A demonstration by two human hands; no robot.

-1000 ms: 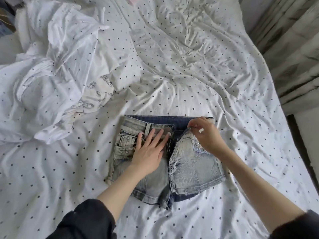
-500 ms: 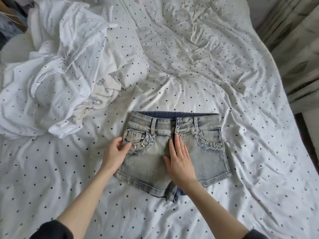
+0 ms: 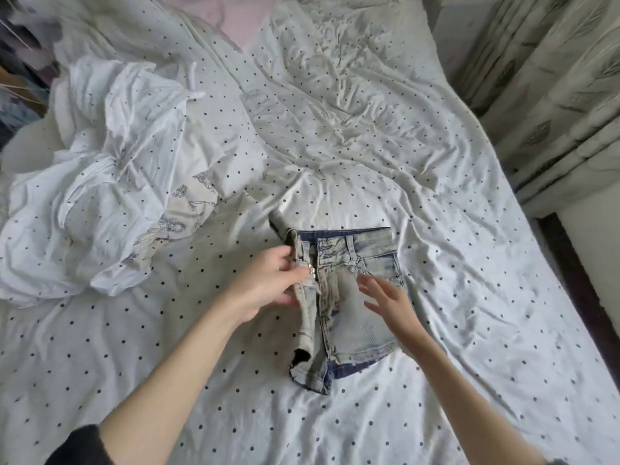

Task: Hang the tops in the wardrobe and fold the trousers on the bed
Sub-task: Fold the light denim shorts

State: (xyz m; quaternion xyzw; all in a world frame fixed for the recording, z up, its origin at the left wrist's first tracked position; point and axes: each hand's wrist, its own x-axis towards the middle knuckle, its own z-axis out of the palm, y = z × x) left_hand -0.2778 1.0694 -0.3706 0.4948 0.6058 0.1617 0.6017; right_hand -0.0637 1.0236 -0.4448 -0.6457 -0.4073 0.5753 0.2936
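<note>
two bare forearms are seen reaching in from the bottom edge, each with a dark sleeve (image 3: 75, 446) pushed up near the elbow. the left hand (image 3: 268, 285) is curled around the folded-over left half of the denim shorts (image 3: 355, 297), the fabric being pinched between thumb and fingers near the waistband and the metal button. that half is lifted off the bed and turned toward the middle, so that the dark inside of its leg opening is shown at the lower end. the right hand (image 3: 385, 300) is held spread, fingers straight and apart, over the right half of the shorts (whether the fabric is actually touched cannot be told because of blur). the right half of the shorts is laid flat on the bed (image 3: 469, 330), waistband away from the person, with a strip of darker blue lining shown along the top and at the hem. the bed is covered by a wrinkled white sheet dotted in black. farther back on the left, a crumpled heap of white clothes (image 3: 100, 203) is piled, one piece printed with a grey pattern. at the far right, patterned curtains (image 3: 553, 95) are hung beside the bed.
</note>
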